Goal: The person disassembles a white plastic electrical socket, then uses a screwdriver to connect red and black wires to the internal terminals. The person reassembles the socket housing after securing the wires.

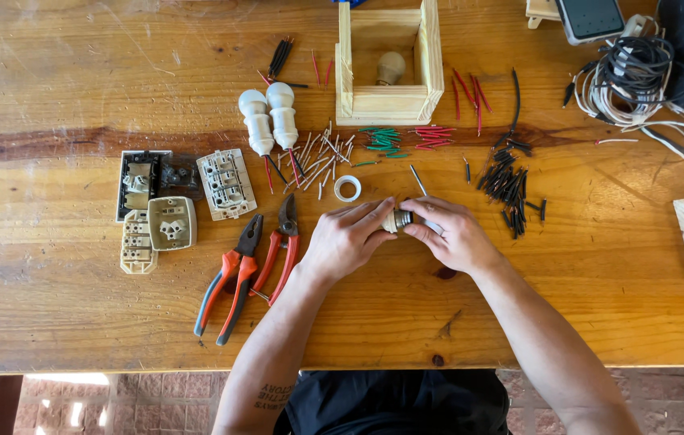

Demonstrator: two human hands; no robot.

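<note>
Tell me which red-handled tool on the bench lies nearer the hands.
The pruning shears, right of the pliers: curved blades, and the handles almost touch the left hand.

My hands: two, left [348,238] and right [454,235], both on one small lamp fitting [400,218]
White lamp holders beside me: two [271,119]
Red-handled cutters: two [255,270]
Switch and socket parts: five [173,201]
Wooden boxes: one [390,103]
Bulbs inside it: one [390,68]
White rings: one [347,188]
Cut wire pieces: too many to count
</note>
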